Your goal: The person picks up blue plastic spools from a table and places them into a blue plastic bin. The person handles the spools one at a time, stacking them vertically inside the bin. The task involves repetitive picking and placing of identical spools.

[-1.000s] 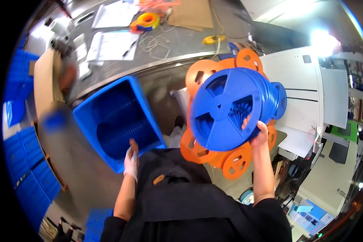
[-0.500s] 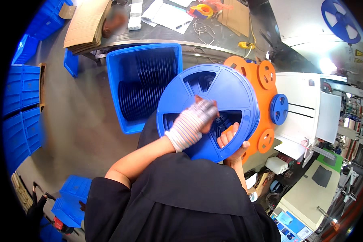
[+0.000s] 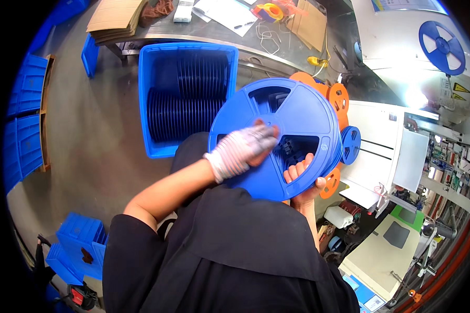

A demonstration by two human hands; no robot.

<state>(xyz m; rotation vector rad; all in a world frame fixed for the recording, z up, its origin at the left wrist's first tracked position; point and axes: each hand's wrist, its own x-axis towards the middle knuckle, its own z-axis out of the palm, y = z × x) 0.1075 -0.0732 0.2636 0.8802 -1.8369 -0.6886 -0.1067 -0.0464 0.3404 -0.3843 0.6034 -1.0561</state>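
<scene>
A stack of blue plastic reel discs (image 3: pixel 303 115) with wedge-shaped cut-outs is held up in front of my body. My right hand (image 3: pixel 302 180) is bare and grips the stack at its lower right, fingers through a cut-out and wrapped over the rim. Across the front disc, just below its hub, lies my left hand (image 3: pixel 245 148) in a striped, grey-smudged glove. Motion blurs its fingers, so their closure is unclear. Dark parts behind the front disc show through the cut-outs.
A blue bin (image 3: pixel 188 49) with rows of upright dark blue discs stands left of the stack. Behind it is a metal table (image 3: pixel 230 35) with cardboard, papers and tape. Orange reels (image 3: pixel 338 99) and a white machine (image 3: pixel 371 130) are on the right. Blue crates (image 3: pixel 26 86) stand far left.
My left hand has shifted slightly left and down across the front disc. My right hand keeps its grip on the stack. The whole view has shifted a little.
</scene>
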